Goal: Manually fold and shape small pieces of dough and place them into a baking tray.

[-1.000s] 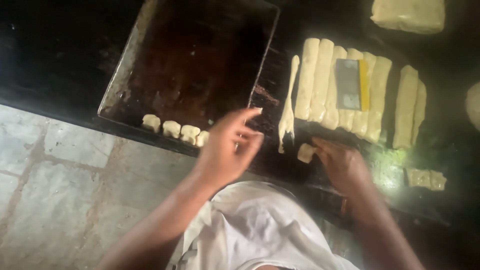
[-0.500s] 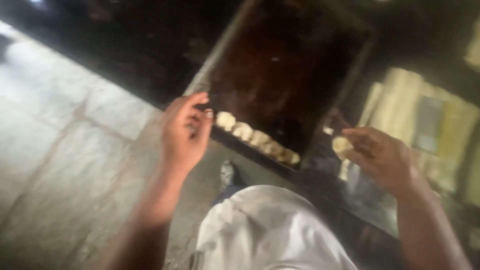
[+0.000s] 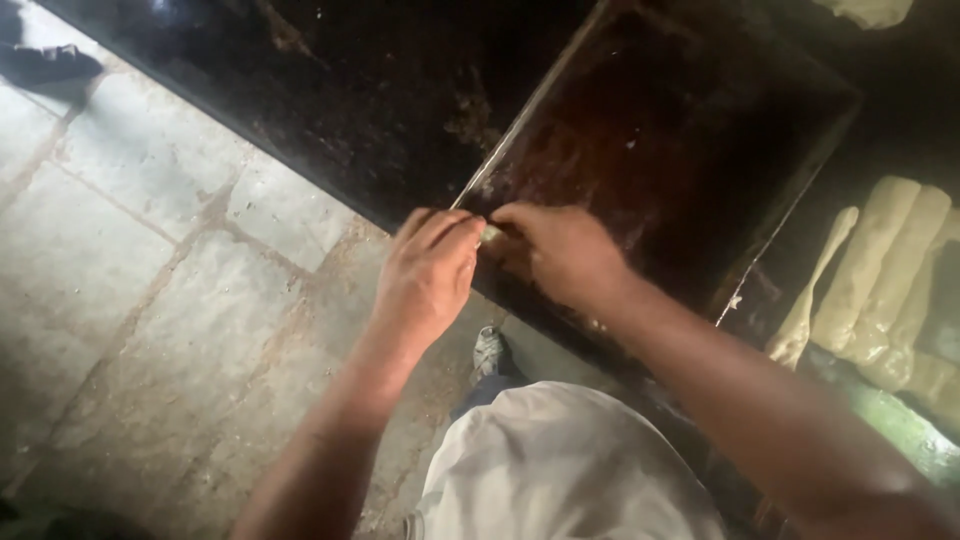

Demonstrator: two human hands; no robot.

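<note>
A dark, greasy baking tray (image 3: 690, 130) lies on a black counter. Both hands meet at its near left corner. My left hand (image 3: 430, 275) rests on the tray's edge with fingers curled. My right hand (image 3: 560, 250) reaches across and pinches a small pale dough piece (image 3: 491, 234) between the two hands. The row of dough pieces along the tray's near edge is hidden under my hands and right forearm.
Long pale dough strips (image 3: 880, 270) lie side by side on the counter right of the tray. Another dough lump (image 3: 870, 10) sits at the top right. Below the counter edge is a grey tiled floor (image 3: 150, 250), with my shoe (image 3: 488, 352) beside my white garment (image 3: 570, 465).
My right hand carried a dough piece leftward across the tray to its near left corner, where it now meets my left hand. The camera view shifted left and closer.
</note>
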